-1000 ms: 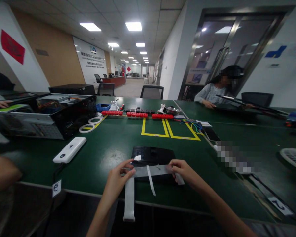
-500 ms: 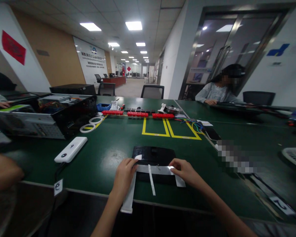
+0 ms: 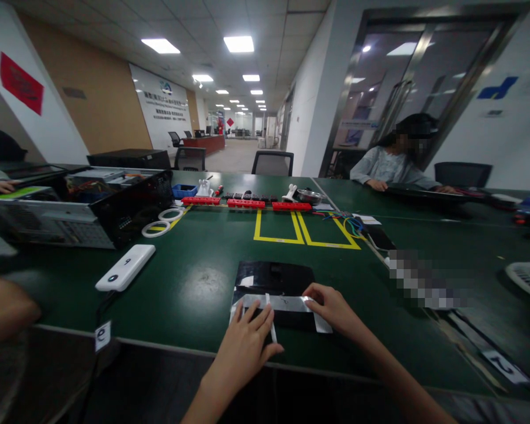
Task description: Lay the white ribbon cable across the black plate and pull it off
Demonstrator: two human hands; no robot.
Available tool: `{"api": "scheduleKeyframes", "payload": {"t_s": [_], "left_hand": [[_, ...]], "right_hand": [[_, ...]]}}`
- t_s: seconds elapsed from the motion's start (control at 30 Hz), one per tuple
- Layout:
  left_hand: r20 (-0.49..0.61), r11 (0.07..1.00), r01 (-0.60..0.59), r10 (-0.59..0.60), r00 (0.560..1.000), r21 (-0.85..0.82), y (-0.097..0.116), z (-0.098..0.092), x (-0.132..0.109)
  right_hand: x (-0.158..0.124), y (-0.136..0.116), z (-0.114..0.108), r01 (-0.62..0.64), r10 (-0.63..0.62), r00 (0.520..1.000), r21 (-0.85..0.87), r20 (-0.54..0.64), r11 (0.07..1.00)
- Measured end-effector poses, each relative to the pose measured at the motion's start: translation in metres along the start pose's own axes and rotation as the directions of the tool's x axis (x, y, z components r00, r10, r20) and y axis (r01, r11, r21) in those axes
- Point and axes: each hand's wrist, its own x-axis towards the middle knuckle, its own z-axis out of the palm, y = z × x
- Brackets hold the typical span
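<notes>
A black panel (image 3: 276, 275) lies near the table's front edge, with a flat silver-white ribbon (image 3: 287, 303) across it. The ribbon folds down at its right end, and a narrow white strip (image 3: 272, 331) crosses it near the middle. My left hand (image 3: 249, 344) lies with spread fingers over the ribbon's left part, hiding much of its folded left end. At the ribbon's right fold, my right hand (image 3: 329, 303) pinches it between thumb and index finger.
An opened computer case (image 3: 103, 215) stands at the left, near white rings (image 3: 156, 229) and a white power bank (image 3: 126, 268). Red trays (image 3: 246, 204) line the back. A person (image 3: 391, 168) sits at the far right; another's arm (image 3: 6, 306) rests at left.
My left hand has let go of the ribbon's left fold, moved right and nearer to me, and spread its fingers over the ribbon. My right hand has stayed in place.
</notes>
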Motion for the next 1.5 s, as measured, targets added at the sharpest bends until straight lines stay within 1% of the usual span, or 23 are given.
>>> {"api": "scheduleKeyframes", "payload": {"t_s": [0.2, 0.33, 0.47, 0.6, 0.67, 0.8, 0.87, 0.97, 1.03, 1.1, 1.17, 1.23, 1.3, 1.37, 1.5], "left_hand": [[-0.025, 1.000, 0.012, -0.013, 1.000, -0.006, -0.001, 0.001, -0.002], [-0.047, 1.000, 0.004, -0.004, 0.999, -0.003, -0.001, 0.003, -0.003], [-0.044, 1.000, 0.001, -0.002, 0.999, -0.017, -0.002, 0.001, -0.002], [-0.015, 0.998, -0.018, 0.017, 1.000, -0.062, -0.005, -0.001, -0.003], [-0.018, 0.994, -0.021, 0.019, 1.000, -0.104, -0.008, -0.003, -0.004], [-0.074, 0.989, 0.022, -0.033, 0.997, -0.148, -0.025, -0.012, -0.006], [-0.110, 0.987, 0.080, -0.096, 0.989, -0.141, -0.038, -0.018, -0.007], [-0.174, 0.973, 0.182, -0.205, 0.963, -0.140, -0.062, -0.023, -0.011], [-0.205, 0.964, 0.225, -0.252, 0.946, -0.145, -0.077, -0.022, -0.015], [-0.226, 0.957, 0.252, -0.279, 0.933, -0.143, -0.088, -0.018, -0.019], [-0.241, 0.954, 0.265, -0.292, 0.926, -0.139, -0.095, -0.014, -0.023], [-0.249, 0.953, 0.270, -0.297, 0.922, -0.138, -0.098, -0.010, -0.025], [-0.254, 0.952, 0.270, -0.300, 0.920, -0.146, -0.099, -0.008, -0.027], [-0.255, 0.949, 0.271, -0.305, 0.917, -0.162, -0.099, -0.008, -0.028], [-0.252, 0.942, 0.277, -0.319, 0.914, -0.188, -0.100, -0.010, -0.030]], "right_hand": [[0.000, 0.004, 0.006, 0.047, -0.054, 0.997, -0.130, -0.054, 0.990], [-0.002, 0.005, 0.011, 0.037, -0.052, 0.995, -0.170, -0.088, 0.985], [-0.006, 0.001, 0.014, 0.019, -0.047, 0.992, -0.223, -0.121, 0.975], [-0.008, -0.002, 0.015, -0.003, -0.034, 0.991, -0.272, -0.131, 0.962], [-0.007, -0.001, 0.014, -0.002, -0.035, 0.992, -0.281, -0.125, 0.960], [-0.007, -0.003, 0.014, -0.008, -0.028, 0.992, -0.291, -0.120, 0.957], [-0.008, -0.006, 0.014, -0.019, -0.019, 0.993, -0.316, -0.118, 0.948], [-0.010, -0.013, 0.014, -0.001, -0.045, 0.993, -0.390, -0.107, 0.921], [-0.010, -0.015, 0.017, 0.035, -0.088, 0.991, -0.447, -0.097, 0.894], [-0.009, -0.014, 0.022, 0.099, -0.155, 0.985, -0.491, -0.075, 0.865], [-0.006, -0.012, 0.027, 0.201, -0.239, 0.971, -0.511, -0.009, 0.836], [-0.004, -0.009, 0.032, 0.292, -0.297, 0.952, -0.506, 0.074, 0.811], [-0.003, -0.007, 0.034, 0.326, -0.300, 0.944, -0.499, 0.134, 0.803], [-0.003, -0.007, 0.032, 0.320, -0.273, 0.947, -0.494, 0.167, 0.808], [-0.008, 0.001, 0.016, 0.291, -0.211, 0.953, -0.479, 0.216, 0.828]]}}
